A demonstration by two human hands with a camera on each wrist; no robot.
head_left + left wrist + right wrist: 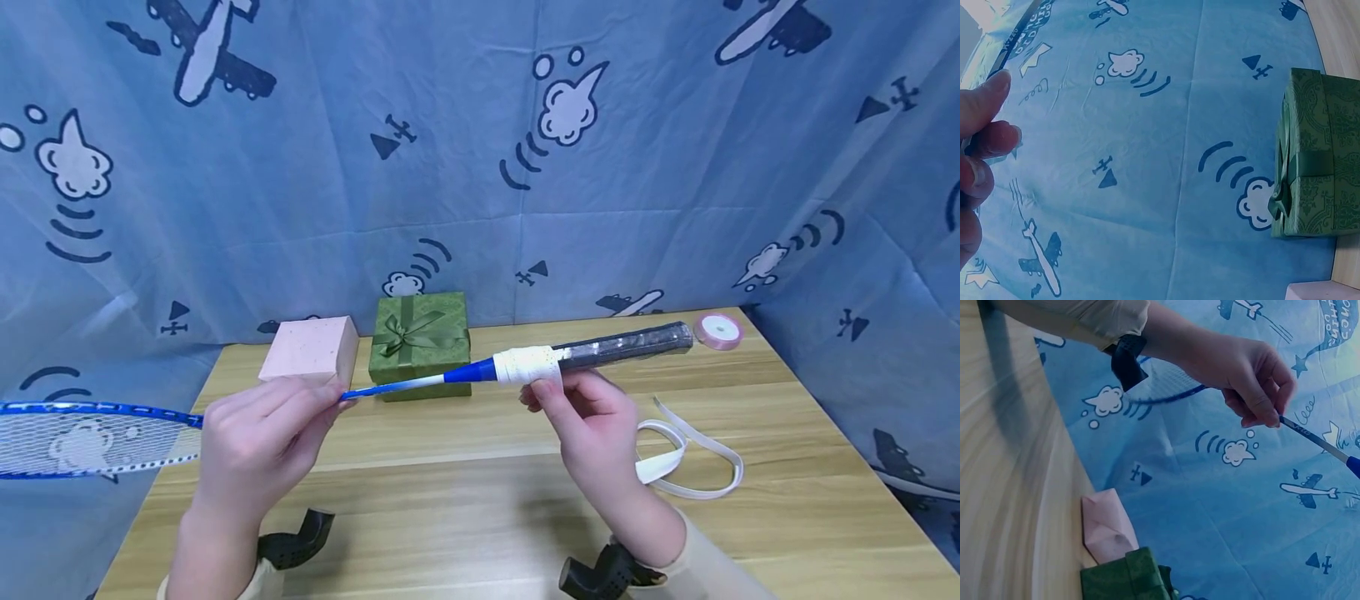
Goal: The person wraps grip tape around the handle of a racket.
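A blue and white badminton racket [469, 372] is held level above the table, its strung head [97, 442] at the left. My left hand [258, 433] pinches its thin shaft between thumb and fingers; the right wrist view shows that left hand [1244, 378] too. White grip tape [525, 365] wraps the upper handle next to the blue cone. Beyond it the dark handle [626, 346] is bare and shiny. My right hand [596, 429] pinches the tape at the handle's underside, between thumb and fingers. The left wrist view catches only fingers [985, 140] at its left edge.
A green gift box [420, 350] with a bow stands at the back of the wooden table, beside a pink box [311, 346]. A pink-rimmed ribbon roll [718, 331] lies back right. A white strip [705, 492] curls near my right wrist. Behind hangs a blue patterned curtain [450, 183].
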